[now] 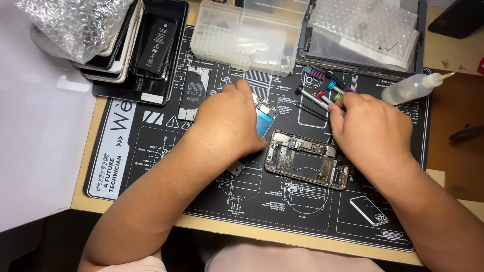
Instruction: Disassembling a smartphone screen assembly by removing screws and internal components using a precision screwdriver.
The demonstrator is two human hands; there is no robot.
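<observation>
- Left hand (229,123) lies palm-down, fingers curled over a blue-and-silver flat phone part (265,117).
- Right hand (370,131) pinches a slim metal screwdriver (315,98).
- Between them, just below, lies the opened gold phone chassis (307,160).
- Beyond the right hand lies a clear squeeze bottle (411,88).

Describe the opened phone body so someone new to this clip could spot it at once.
Start at the black repair mat that covers the desk. Near its middle, between the left hand and right hand, lies the phone body, tilted. Unlike the stacked phones at top left, it is open, with bare metal and circuitry showing.
</observation>
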